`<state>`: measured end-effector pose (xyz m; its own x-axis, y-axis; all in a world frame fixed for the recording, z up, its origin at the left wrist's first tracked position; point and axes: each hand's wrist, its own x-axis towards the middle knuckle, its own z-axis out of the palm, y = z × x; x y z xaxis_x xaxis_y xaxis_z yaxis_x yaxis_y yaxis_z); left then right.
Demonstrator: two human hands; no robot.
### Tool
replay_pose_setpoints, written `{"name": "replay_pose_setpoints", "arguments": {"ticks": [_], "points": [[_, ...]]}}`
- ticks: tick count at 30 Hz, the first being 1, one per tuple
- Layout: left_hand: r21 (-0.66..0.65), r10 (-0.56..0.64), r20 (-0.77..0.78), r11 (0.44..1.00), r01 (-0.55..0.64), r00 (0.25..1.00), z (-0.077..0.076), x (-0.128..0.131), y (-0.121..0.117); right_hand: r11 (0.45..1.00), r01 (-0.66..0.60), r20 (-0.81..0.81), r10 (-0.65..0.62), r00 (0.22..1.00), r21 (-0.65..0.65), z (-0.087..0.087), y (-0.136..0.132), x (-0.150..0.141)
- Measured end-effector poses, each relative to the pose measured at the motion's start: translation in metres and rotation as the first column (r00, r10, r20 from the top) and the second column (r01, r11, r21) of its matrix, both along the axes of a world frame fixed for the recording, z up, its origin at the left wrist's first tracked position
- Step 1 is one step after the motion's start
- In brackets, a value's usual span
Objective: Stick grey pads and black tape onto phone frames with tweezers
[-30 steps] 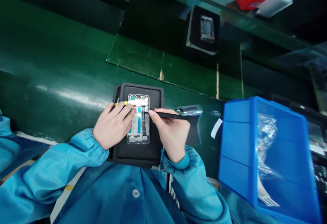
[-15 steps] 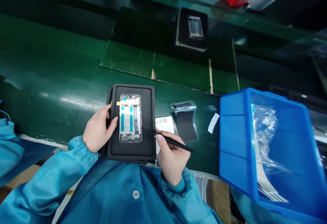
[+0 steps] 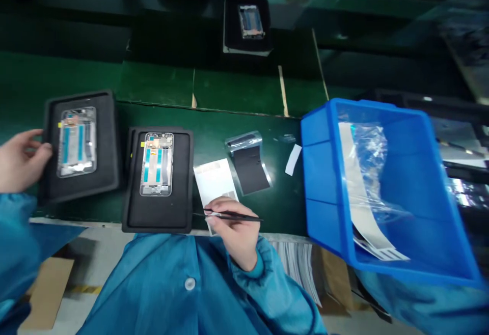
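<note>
My left hand (image 3: 22,161) grips the left edge of a black foam tray (image 3: 107,146), fingers and thumb closed on its rim. In that tray lies a phone frame (image 3: 77,142) with blue strips and a yellow tab. A second black tray (image 3: 156,215) rests in front of me, holding a similar phone frame (image 3: 156,164). My right hand (image 3: 237,230) holds black tweezers (image 3: 240,217) between thumb and fingers, their tips pointing left. The hand is over the lower part of a white sheet (image 3: 214,176).
Right of the sheet lie a black film in clear plastic (image 3: 250,169) and a white strip (image 3: 293,160). A blue bin (image 3: 324,172) with clear plastic and white strips stands at the right. Farther back, another black tray (image 3: 233,24) carries a phone frame.
My left hand has moved the upper tray off the stack to the left, uncovering the second tray and its phone frame. The right hand keeps the tweezers. The view has shifted.
</note>
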<state>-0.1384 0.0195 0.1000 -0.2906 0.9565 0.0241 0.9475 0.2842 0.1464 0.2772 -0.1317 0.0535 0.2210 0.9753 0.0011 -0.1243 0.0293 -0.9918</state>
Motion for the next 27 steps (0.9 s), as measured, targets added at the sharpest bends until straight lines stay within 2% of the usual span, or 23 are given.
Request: {"name": "replay_pose_setpoints", "arguments": {"ticks": [2, 4, 5, 7, 8, 9, 10, 11, 12, 13, 14, 17, 20, 27], "points": [[-0.043, 0.033, -0.102, 0.998, -0.037, 0.994, -0.01, -0.026, 0.02, 0.998, 0.024, 0.119, -0.016, 0.993, -0.066, -0.013, -0.004, 0.029], [-0.058, -0.013, -0.21, 0.998, 0.001, 0.978, -0.017, -0.022, 0.029, 0.993, 0.025, 0.239, 0.003, 0.971, -0.113, -0.025, -0.005, 0.054], [-0.018, -0.048, -0.262, 0.999, 0.045, 0.964, -0.018, -0.007, 0.028, 0.993, 0.006, 0.287, 0.029, 0.958, -0.122, -0.029, -0.004, 0.063], [0.121, -0.166, -0.309, 0.97, 0.212, 0.936, -0.017, 0.051, 0.012, 0.991, -0.064, 0.354, 0.101, 0.93, -0.114, -0.034, -0.003, 0.074], [0.133, -0.313, -0.261, 0.925, 0.355, 0.913, -0.016, 0.089, -0.003, 0.988, -0.11, 0.376, 0.142, 0.916, -0.105, -0.035, -0.003, 0.077], [0.109, -0.504, -0.188, 0.843, 0.527, 0.843, -0.016, 0.13, -0.02, 0.984, -0.151, 0.392, 0.177, 0.903, -0.096, -0.034, -0.004, 0.079], [0.081, -0.698, -0.101, 0.704, 0.705, 0.709, -0.016, 0.17, -0.038, 0.98, -0.178, 0.406, 0.198, 0.892, -0.089, -0.034, -0.005, 0.081], [0.02, -0.846, -0.003, 0.533, 0.846, 0.533, -0.018, 0.208, -0.055, 0.98, -0.182, 0.417, 0.2, 0.887, -0.082, -0.034, -0.006, 0.083], [-0.015, -0.917, 0.046, 0.395, 0.918, 0.396, -0.021, 0.241, -0.07, 0.983, -0.167, 0.429, 0.183, 0.885, -0.075, -0.034, -0.007, 0.085], [-0.073, -0.943, 0.066, 0.322, 0.944, 0.327, -0.025, 0.268, -0.081, 0.988, -0.14, 0.443, 0.156, 0.883, -0.069, -0.034, -0.007, 0.087], [-0.129, -0.948, 0.089, 0.292, 0.948, 0.304, -0.03, 0.288, -0.089, 0.992, -0.106, 0.46, 0.124, 0.879, -0.064, -0.036, -0.007, 0.089], [-0.24, -0.935, 0.101, 0.309, 0.92, 0.34, -0.044, 0.314, -0.093, 0.998, -0.028, 0.5, 0.053, 0.864, -0.058, -0.041, -0.003, 0.095], [-0.286, -0.932, 0.085, 0.316, 0.905, 0.352, -0.048, 0.314, -0.087, 0.997, -0.027, 0.491, 0.059, 0.869, -0.072, -0.047, 0.003, 0.097], [-0.286, -0.93, 0.088, 0.319, 0.903, 0.357, -0.045, 0.314, -0.087, 0.993, -0.06, 0.46, 0.098, 0.882, -0.097, -0.048, 0.005, 0.096]]}}
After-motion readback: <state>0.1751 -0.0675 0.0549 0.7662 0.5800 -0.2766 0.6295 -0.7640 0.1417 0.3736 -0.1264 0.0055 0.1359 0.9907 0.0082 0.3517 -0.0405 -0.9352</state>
